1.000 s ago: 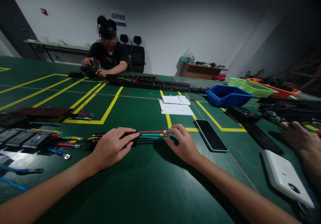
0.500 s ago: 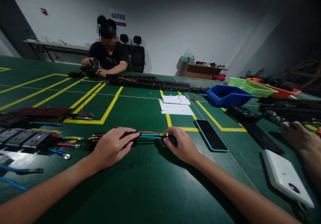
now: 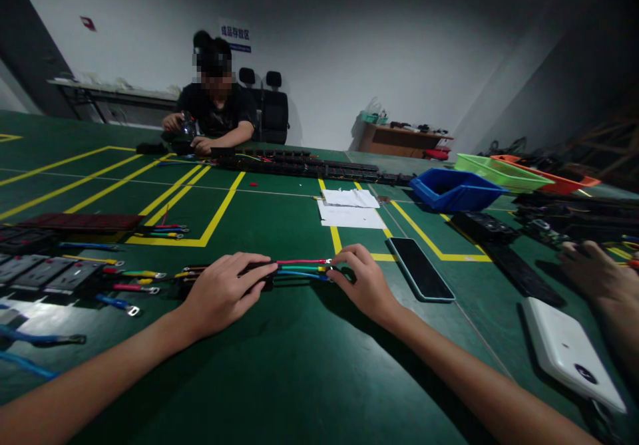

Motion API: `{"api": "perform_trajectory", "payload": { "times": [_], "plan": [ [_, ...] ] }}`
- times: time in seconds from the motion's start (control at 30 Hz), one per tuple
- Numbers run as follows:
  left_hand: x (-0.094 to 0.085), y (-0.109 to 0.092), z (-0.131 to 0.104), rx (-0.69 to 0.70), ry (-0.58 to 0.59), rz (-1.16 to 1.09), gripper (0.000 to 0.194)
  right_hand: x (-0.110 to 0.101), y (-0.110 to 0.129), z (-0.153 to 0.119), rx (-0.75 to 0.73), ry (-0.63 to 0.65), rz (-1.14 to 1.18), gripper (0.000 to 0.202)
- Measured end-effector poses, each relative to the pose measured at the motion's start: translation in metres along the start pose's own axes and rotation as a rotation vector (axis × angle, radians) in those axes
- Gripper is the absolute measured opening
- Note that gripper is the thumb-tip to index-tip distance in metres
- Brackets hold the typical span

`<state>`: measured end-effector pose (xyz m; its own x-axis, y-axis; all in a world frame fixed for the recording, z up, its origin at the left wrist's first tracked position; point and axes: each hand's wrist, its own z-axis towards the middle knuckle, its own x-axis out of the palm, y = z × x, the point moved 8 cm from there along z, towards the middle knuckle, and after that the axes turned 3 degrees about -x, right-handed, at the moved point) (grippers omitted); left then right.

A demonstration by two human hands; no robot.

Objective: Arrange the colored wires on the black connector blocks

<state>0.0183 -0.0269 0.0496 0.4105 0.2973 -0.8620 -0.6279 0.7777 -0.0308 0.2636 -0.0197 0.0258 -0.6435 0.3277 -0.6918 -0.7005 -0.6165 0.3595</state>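
My left hand (image 3: 227, 292) is wrapped over a dark strip-shaped part (image 3: 187, 287), most of it hidden beneath the fingers. Red, green and blue wires (image 3: 301, 269) run out to the right from under those fingertips and end in metal ring lugs. At the lug ends is my right hand (image 3: 362, 282), thumb and index finger curled around the tips of the green and blue wires. The red wire's lug shows just above the thumb, beside the index finger. Whether the fingertips press on a lug is too small to make out.
A phone (image 3: 421, 269), white papers (image 3: 351, 208) and a white device (image 3: 572, 352) lie to the right. Socket strips (image 3: 50, 275) with lugged wires are at left. Beyond are a blue bin (image 3: 455, 191) and a person (image 3: 217, 109); another person's hand (image 3: 596, 275) is far right.
My right hand's fingers have shifted and parted slightly at the wire ends, and the red wire's lug now shows apart from the others. My left hand stays in place.
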Motion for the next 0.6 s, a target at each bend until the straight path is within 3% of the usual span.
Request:
{"api": "perform_trajectory", "payload": {
  "times": [0.13,0.4,0.6],
  "plan": [
    [0.001,0.001,0.0,-0.001,0.004,0.007,0.039,0.002,0.003,-0.001,-0.005,0.04,-0.019,0.018],
    [-0.001,0.0,0.001,-0.01,-0.004,-0.006,0.039,-0.004,0.022,-0.001,-0.126,0.037,-0.061,0.013],
    [0.0,0.0,0.0,-0.002,0.009,0.002,0.039,-0.01,0.022,0.001,-0.115,-0.021,-0.028,0.014]
  ]
}}
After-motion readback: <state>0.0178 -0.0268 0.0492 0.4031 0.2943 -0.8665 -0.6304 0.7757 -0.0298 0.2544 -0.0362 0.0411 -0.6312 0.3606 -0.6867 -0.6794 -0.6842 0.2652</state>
